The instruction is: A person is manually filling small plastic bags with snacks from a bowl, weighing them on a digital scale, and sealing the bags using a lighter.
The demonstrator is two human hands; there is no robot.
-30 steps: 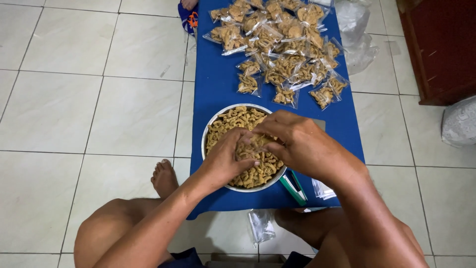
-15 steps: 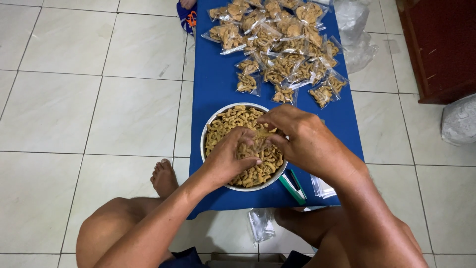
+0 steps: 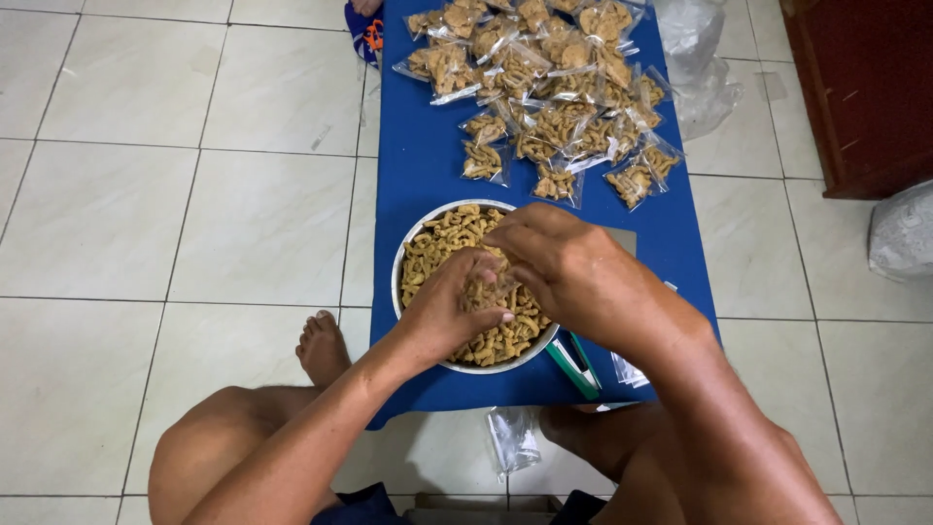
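Observation:
A round metal bowl (image 3: 399, 282) full of tan, curly fried snack pieces (image 3: 442, 238) sits on a blue mat (image 3: 418, 165) in front of me. Both my hands hover over it. My left hand (image 3: 449, 309) is curled around what looks like a small clear bag holding some pieces. My right hand (image 3: 573, 264) is palm down, its fingers bunched on snack pieces at the mouth of that bag. At the mat's far end lies a pile of several filled clear snack packs (image 3: 544, 92).
A green-handled tool (image 3: 575, 362) and flat empty clear bags (image 3: 630, 369) lie right of the bowl. One empty bag (image 3: 513, 437) is on the tiled floor between my legs. A dark wooden cabinet (image 3: 865, 87), loose plastic (image 3: 695, 58) and a white sack (image 3: 904, 233) stand at right.
My hands have shifted slightly over the bowl, with the right hand's fingers moving onto the left hand's bag. The bowl and packs have not moved.

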